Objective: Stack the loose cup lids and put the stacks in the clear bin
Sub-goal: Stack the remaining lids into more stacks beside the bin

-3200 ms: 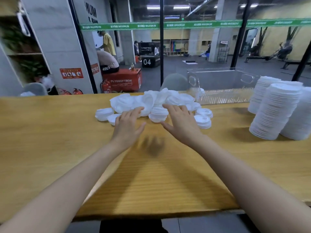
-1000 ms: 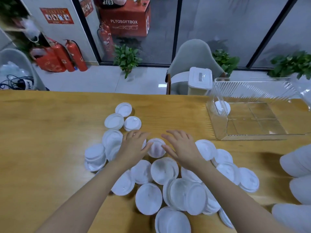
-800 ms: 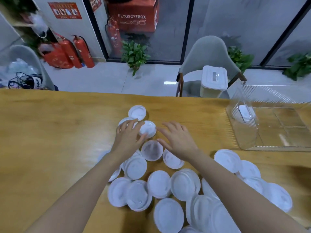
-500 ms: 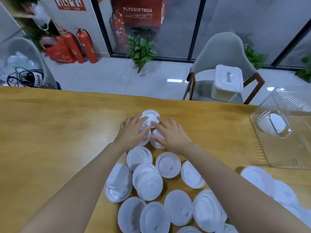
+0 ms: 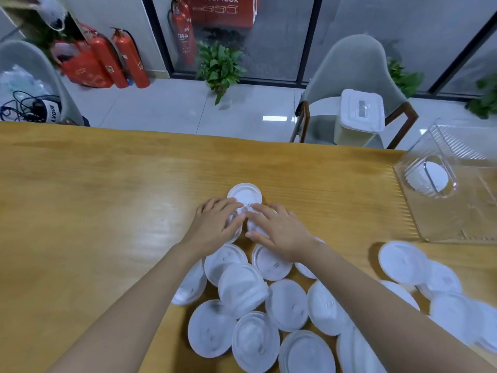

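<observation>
Here, the left hand (image 5: 215,228) and right hand (image 5: 278,231), fingers spread nearly flat (gripping nothing), press on round white plastic cup lids (image 5: 243,288) scattered over the yellow wooden table (image 5: 94,197). At two o'clock, the ribbed clear plastic bin (image 5: 462,214) holds one lid stack (image 5: 430,176).

A long honey-coloured wooden table (image 5: 107,197) fills the foreground. Beyond its far edge lies a floor of pale glossy tiles (image 5: 166,106), which catches a small bright reflection of light. A grey shell chair with brown wooden legs (image 5: 355,68) faces the table, and a white lidded plastic container (image 5: 360,114) stands on its seat. Behind runs a black-framed glass partition (image 5: 285,36), with a leafy green plant (image 5: 219,63) at its foot. Two red fire extinguishers (image 5: 129,60) lean at the left – a third (image 5: 184,33) stands by the glass – near a red box (image 5: 223,9) (lettered PLYOSOFTBOX). Far left, another grey chair (image 5: 29,65) holds tangled black cables (image 5: 24,103).
</observation>
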